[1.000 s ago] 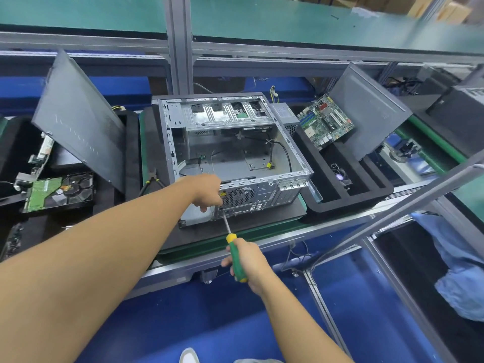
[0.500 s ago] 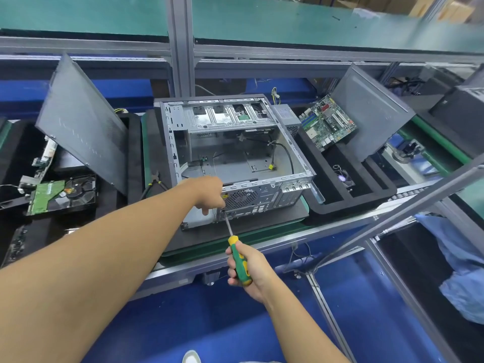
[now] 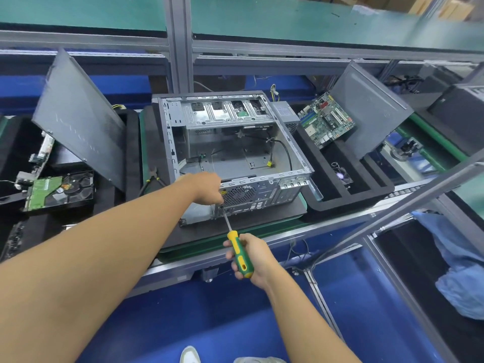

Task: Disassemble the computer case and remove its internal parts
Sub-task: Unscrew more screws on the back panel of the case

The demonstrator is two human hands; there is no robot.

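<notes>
The open grey computer case (image 3: 235,153) lies on its side on a dark mat, its rear panel facing me. Loose cables remain inside. My right hand (image 3: 251,260) grips the green and yellow handle of a screwdriver (image 3: 237,247), whose tip meets the rear panel near the fan grille. My left hand (image 3: 207,188) rests on the rear edge of the case with its fingers curled down beside the screwdriver tip; I cannot see whether they pinch anything.
A grey side panel (image 3: 78,121) leans at the left over a hard drive (image 3: 60,191). Pliers (image 3: 153,176) lie beside the case. At the right, a black foam tray (image 3: 348,189) holds a motherboard (image 3: 326,120), a small fan and another leaning panel (image 3: 372,108).
The view has shifted slightly. My right hand has turned the screwdriver handle a little; the left hand stays at the rear edge of the case.
</notes>
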